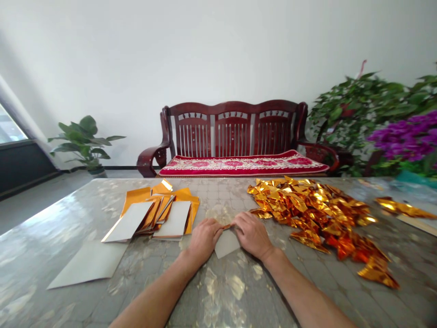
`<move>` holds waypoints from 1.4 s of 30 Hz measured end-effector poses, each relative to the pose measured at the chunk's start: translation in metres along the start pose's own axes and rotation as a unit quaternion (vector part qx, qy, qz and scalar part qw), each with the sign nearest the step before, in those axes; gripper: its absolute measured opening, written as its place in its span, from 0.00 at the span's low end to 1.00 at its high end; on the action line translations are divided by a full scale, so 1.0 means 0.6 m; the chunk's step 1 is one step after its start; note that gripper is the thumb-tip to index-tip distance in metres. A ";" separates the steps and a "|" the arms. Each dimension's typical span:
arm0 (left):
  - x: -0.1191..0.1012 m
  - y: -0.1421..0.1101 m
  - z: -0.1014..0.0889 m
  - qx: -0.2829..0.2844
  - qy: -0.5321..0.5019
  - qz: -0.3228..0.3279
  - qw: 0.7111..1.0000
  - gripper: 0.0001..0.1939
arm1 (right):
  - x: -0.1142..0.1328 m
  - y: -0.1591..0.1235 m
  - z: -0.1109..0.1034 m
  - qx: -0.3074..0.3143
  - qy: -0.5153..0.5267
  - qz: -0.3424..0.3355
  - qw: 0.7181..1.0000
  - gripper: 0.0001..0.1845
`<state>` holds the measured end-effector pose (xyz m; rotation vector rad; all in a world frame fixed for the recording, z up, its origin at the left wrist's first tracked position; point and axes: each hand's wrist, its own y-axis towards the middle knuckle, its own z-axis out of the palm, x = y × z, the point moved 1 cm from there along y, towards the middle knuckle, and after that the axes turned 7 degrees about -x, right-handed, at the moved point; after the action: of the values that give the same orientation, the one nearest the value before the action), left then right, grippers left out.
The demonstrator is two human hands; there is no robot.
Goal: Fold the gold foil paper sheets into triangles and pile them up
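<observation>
A sheet of gold foil paper [226, 244] lies pale side up on the table between my hands, its far edge turned over in a narrow gold fold. My left hand [205, 234] grips the left end of that fold, fingers bent and pressed together. At the right end, my right hand [251, 233] pinches the same fold with curled fingers. Left of my hands is a loose stack of gold foil sheets [172, 218], some showing gold and some pale. A heap of folded gold foil pieces [307, 205] spreads out on the right.
The table [136, 300] has a patterned, glossy cover. One pale sheet [89, 264] lies apart at the left. Clear plastic [382, 187] sits at the far right. Beyond the table stand a wooden bench [234, 123], a potted plant [87, 141] and purple flowers [406, 136].
</observation>
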<state>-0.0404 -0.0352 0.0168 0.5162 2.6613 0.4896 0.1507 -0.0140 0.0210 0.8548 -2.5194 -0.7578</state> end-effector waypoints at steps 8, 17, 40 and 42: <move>0.002 0.003 0.003 -0.024 -0.055 -0.050 0.997 0.10 | 0.011 -0.002 0.000 0.033 -0.010 -0.069 0.997 0.10; 0.009 0.005 0.007 -0.045 -0.093 -0.103 0.989 0.12 | 0.012 0.000 0.007 0.036 -0.012 -0.056 0.998 0.09; 0.017 0.007 0.007 -0.064 -0.055 -0.099 0.992 0.21 | 0.015 0.002 0.007 0.056 -0.015 -0.055 0.997 0.06; 0.014 0.005 -0.004 -0.105 -0.037 -0.064 0.992 0.20 | 0.015 0.001 0.008 0.061 -0.031 -0.046 0.997 0.06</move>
<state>-0.0477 -0.0297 0.0174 0.2930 2.5150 0.6875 0.1415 -0.0174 0.0194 1.0080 -2.6177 -0.6745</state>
